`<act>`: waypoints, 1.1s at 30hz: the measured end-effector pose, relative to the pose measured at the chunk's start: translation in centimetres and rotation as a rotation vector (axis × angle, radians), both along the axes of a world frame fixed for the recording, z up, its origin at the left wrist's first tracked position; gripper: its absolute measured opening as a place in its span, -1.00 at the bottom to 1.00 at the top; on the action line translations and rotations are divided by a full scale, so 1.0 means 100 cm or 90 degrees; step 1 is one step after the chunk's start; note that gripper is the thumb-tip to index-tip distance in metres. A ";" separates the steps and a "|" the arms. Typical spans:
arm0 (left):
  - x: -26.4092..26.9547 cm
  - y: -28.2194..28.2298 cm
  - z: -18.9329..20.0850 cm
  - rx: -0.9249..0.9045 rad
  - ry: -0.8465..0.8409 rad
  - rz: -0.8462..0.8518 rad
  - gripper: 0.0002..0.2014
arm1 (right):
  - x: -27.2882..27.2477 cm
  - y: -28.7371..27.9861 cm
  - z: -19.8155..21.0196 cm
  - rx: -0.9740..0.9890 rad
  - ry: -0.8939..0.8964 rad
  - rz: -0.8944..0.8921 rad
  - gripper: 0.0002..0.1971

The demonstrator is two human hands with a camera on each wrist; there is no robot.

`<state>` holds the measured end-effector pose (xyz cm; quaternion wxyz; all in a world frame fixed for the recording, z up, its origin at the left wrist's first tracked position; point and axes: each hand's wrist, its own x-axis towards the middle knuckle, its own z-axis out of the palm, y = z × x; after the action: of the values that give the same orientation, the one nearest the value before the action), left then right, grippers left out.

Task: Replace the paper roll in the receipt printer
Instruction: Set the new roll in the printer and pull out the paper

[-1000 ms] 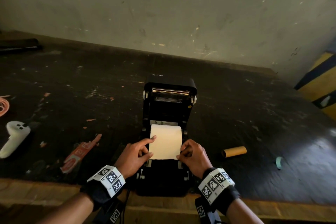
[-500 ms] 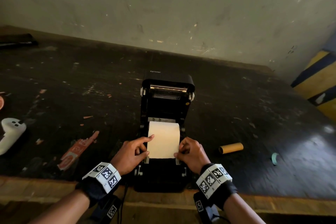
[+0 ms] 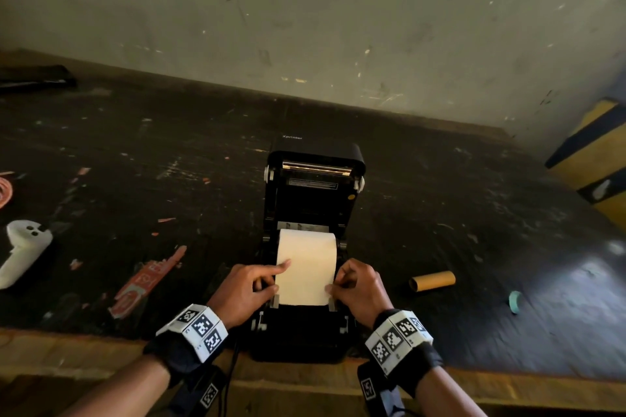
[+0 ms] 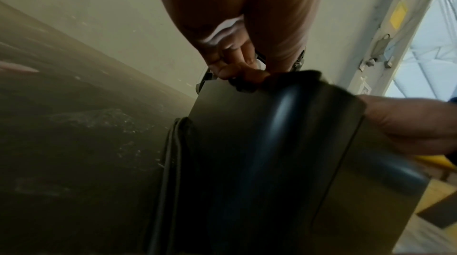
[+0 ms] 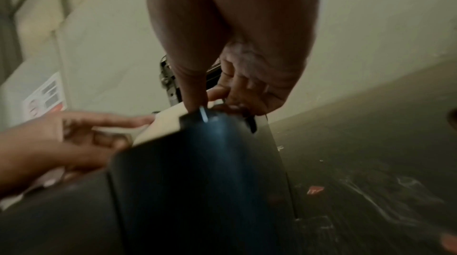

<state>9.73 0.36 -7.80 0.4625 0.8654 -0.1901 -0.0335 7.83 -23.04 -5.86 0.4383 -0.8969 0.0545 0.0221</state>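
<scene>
Your left hand (image 3: pixel 249 288) at nine o'clock and right hand (image 3: pixel 357 284) at three pinch the paper roll's (image 3: pixel 306 267) loose sheet, keeping it square over the printer (image 3: pixel 313 200).

The head camera looks forward and down from above at the black plastic receipt printer (image 3: pixel 313 247). Both wrist cameras sit low, very close, facing along its dark front; all three share it.
</scene>
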 end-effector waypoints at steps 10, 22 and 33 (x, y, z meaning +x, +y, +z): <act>0.000 0.001 0.005 -0.026 0.018 0.030 -0.58 | 0.006 -0.002 0.002 -0.037 0.029 0.052 -0.75; -0.002 -0.006 0.014 0.044 0.028 0.022 -0.86 | 0.000 -0.003 -0.002 -0.043 -0.019 0.029 -0.79; 0.003 -0.009 0.014 0.080 0.046 0.036 -0.83 | 0.002 -0.002 -0.005 -0.055 -0.005 0.028 -0.78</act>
<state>10.00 -0.50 -6.43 0.4147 0.8958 -0.1464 -0.0638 8.04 -23.24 -6.34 0.3991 -0.9159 0.0336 0.0258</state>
